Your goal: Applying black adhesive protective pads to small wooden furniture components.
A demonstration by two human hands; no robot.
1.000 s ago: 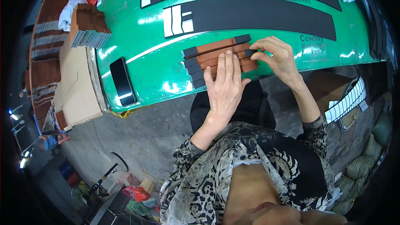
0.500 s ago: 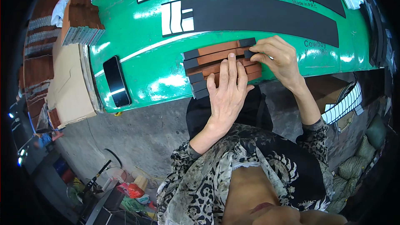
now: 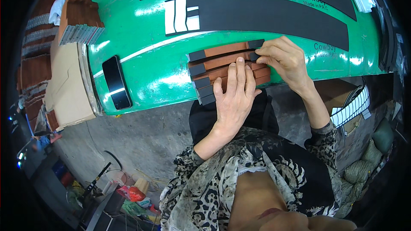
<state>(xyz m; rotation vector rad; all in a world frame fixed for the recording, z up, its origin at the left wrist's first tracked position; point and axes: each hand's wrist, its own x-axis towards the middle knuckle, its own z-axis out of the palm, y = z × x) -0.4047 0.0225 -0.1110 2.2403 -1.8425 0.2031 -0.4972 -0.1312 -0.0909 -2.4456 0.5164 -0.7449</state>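
Several reddish-brown bars [image 3: 227, 49] lie side by side near the table's front edge, with black pads [image 3: 198, 69] on their left ends. My left hand [image 3: 234, 98] rests over them, fingers stretched out and pressing on their tops. At the right end of a middle bar, my right hand [image 3: 284, 57] pinches a small black pad [image 3: 253, 55] between thumb and forefinger. The farthest bar carries another black pad [image 3: 256, 43] on its right end. My left fingers partly cover the nearer bars.
Two long black strips [image 3: 265, 19] with white pieces at their left ends lie on the green table [image 3: 154, 77]. A phone [image 3: 116, 83], cardboard [image 3: 70, 81] and a stack of brown bars [image 3: 80, 19] are at left. Below the table's right edge stands a box [image 3: 338, 94].
My left hand has shifted slightly to the right over the bars. My right hand keeps its pinch at the bar's right end, where more of the black pad shows.
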